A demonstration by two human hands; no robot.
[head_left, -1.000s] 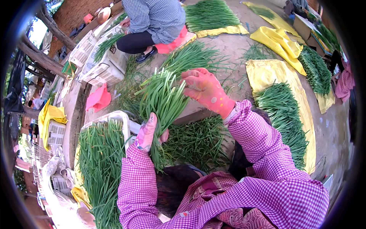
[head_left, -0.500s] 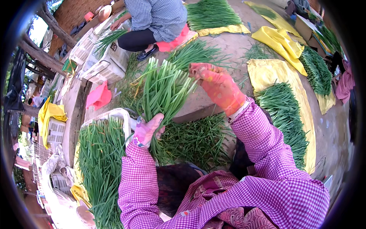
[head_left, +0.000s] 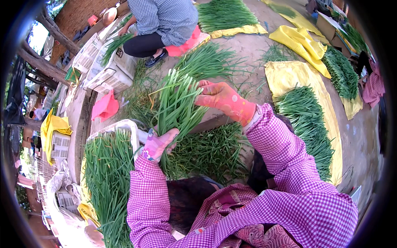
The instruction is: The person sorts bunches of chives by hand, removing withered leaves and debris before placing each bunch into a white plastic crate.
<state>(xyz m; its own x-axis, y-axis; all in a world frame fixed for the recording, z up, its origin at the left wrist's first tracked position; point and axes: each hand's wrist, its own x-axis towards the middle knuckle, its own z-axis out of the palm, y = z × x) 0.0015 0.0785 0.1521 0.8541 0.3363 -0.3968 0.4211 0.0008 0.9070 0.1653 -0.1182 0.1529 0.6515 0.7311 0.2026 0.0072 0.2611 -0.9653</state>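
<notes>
My left hand (head_left: 159, 144), in a pink and purple flowered glove, is closed around the lower part of a bunch of garlic chives (head_left: 177, 103). The bunch is held up at a slant, pale stem ends pointing away from me and green leaves trailing down past the hand. My right hand (head_left: 226, 101) wears an orange-red glove with yellow spots. Its fingers are pinched together at the bunch's right edge, near the pale ends; their tips are partly hidden among the stems. Below the bunch lies a heap of loose, dark green leaves (head_left: 213, 155).
To my left stands a white crate (head_left: 134, 136) packed with chives. More chives (head_left: 206, 62) lie ahead on the ground. On the right, chives rest on a yellow sheet (head_left: 285, 76). Another person (head_left: 165, 22) sits beyond, beside white crates (head_left: 115, 74).
My right hand has come down and left, from the stem tips to the bunch's right side. The left hand keeps its hold, and the view has shifted slightly.
</notes>
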